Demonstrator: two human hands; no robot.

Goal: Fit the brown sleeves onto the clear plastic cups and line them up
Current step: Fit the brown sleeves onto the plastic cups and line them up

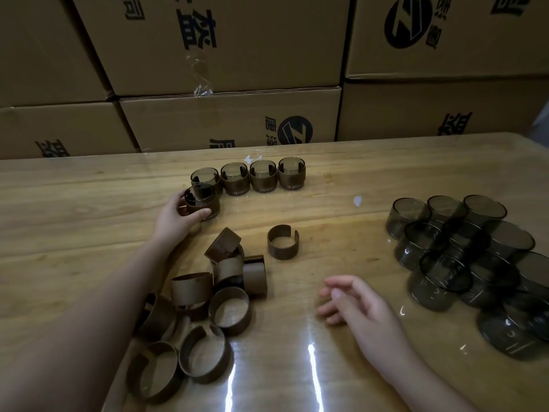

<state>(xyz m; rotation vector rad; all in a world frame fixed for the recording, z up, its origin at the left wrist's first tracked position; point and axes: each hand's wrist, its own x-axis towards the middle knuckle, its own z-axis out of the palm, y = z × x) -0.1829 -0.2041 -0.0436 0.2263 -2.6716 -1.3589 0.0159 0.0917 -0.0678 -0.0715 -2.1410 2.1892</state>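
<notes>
My left hand (178, 217) grips a sleeved cup (203, 203) that stands on the table just in front of the left end of a row of several sleeved cups (263, 175). A heap of loose brown sleeves (205, 298) lies near the front left, by my left forearm. One single sleeve (282, 241) stands apart in the middle. A pile of bare smoky clear cups (475, 263) lies on its side at the right. My right hand (356, 304) hovers low over the table between the sleeves and the cups, fingers apart, holding nothing.
The wooden table (89, 197) has a glossy top with light glare near the front edge. Stacked cardboard boxes (231, 114) form a wall right behind the table's far edge. Small scraps of clear film (358, 200) lie on the table.
</notes>
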